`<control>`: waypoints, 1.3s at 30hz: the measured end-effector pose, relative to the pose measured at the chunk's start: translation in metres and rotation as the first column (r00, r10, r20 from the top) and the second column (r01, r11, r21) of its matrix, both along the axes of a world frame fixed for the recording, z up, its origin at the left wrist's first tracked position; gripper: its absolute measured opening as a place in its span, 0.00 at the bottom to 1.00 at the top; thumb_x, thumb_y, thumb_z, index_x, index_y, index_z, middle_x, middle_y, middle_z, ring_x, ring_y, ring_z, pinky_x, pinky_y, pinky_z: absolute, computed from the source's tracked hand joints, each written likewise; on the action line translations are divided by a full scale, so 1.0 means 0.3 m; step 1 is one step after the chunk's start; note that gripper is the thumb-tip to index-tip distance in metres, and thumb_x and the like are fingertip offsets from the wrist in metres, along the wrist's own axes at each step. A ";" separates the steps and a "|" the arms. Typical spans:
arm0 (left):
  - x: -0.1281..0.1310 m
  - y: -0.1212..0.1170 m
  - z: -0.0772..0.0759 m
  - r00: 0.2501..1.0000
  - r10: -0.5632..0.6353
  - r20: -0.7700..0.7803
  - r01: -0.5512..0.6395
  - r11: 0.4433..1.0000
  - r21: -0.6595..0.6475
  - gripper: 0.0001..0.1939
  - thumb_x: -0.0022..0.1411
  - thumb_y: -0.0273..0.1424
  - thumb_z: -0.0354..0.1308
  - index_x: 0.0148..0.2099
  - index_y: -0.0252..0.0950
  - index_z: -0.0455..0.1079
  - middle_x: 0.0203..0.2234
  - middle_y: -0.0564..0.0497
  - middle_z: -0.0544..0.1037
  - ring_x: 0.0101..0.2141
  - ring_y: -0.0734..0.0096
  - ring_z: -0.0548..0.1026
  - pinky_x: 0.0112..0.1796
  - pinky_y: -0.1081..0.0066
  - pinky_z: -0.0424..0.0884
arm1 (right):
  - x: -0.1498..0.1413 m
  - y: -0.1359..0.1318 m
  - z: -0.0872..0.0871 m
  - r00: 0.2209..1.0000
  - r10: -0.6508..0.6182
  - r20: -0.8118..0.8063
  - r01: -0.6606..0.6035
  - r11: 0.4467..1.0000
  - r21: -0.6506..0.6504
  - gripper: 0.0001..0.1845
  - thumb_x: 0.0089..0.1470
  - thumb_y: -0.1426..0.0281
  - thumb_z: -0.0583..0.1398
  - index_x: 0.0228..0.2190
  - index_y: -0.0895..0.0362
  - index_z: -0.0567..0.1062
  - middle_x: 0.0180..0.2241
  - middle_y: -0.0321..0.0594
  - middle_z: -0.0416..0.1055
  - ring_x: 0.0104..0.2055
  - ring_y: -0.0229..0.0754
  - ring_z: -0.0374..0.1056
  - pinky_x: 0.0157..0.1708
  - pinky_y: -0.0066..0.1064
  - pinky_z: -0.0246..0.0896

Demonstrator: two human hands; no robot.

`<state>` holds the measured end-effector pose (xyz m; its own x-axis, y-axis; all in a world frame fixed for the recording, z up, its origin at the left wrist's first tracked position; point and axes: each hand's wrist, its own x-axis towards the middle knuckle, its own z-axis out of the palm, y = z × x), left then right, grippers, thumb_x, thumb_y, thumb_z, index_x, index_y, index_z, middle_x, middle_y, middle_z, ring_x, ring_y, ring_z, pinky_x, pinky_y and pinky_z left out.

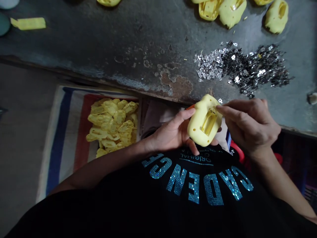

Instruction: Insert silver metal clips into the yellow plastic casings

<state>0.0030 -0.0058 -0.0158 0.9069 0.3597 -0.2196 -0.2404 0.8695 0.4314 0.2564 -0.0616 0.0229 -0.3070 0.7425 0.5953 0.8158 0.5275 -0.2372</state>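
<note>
My left hand (176,130) is closed around a yellow plastic shell (194,135), thumb on its near face and fingers beneath. The shell is rounded, tilted, with a rectangular battery compartment and small screw holes facing up. My right hand (252,124) has its thumb and index finger pinched together at the upper right rim of that compartment. Whatever the pinch holds, if anything, is too small or hidden to make out. A bit of metal shows inside the compartment's upper end. Just beyond the right hand, a heap of small shiny metal pieces (247,67) lies on the worktable (104,46).
More yellow shells (231,13) lie at the table's far right. A yellow strip (31,23) is at the far left. Below the table edge, a striped sack (65,132) holds a pile of yellow shells (114,122). A single metal piece (220,100) sits near the edge.
</note>
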 end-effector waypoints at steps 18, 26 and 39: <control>-0.007 0.016 -0.002 0.998 -0.011 0.057 0.022 0.982 -0.188 0.42 0.80 0.49 0.55 0.86 0.35 0.58 0.61 0.30 0.89 0.46 0.41 0.95 0.31 0.61 0.91 | -0.015 0.008 -0.017 0.999 0.029 -0.023 -0.028 0.999 0.025 0.25 0.72 0.79 0.69 0.64 0.46 0.85 0.50 0.43 0.89 0.40 0.50 0.82 0.40 0.47 0.68; -0.001 -0.007 -0.022 1.000 0.027 -0.001 -0.027 0.999 -0.031 0.47 0.76 0.56 0.67 0.87 0.45 0.58 0.62 0.35 0.89 0.44 0.45 0.95 0.30 0.64 0.90 | -0.017 0.023 -0.039 0.990 0.109 -0.088 -0.110 0.994 -0.005 0.22 0.69 0.80 0.70 0.56 0.43 0.88 0.51 0.42 0.89 0.40 0.49 0.80 0.37 0.45 0.71; -0.016 -0.041 0.028 0.939 0.270 -0.215 -0.195 0.929 0.314 0.48 0.73 0.56 0.75 0.85 0.51 0.63 0.50 0.47 0.91 0.41 0.54 0.94 0.27 0.73 0.85 | 0.033 0.130 0.065 0.944 0.086 -0.318 -0.249 0.817 -0.520 0.28 0.72 0.55 0.73 0.68 0.45 0.82 0.62 0.47 0.85 0.57 0.57 0.83 0.51 0.50 0.84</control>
<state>-0.0019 -0.0181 -0.0073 0.7186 0.6344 -0.2848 -0.2726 0.6337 0.7240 0.2663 -0.0226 0.0423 -0.3472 0.9197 0.1835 0.5878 0.3659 -0.7216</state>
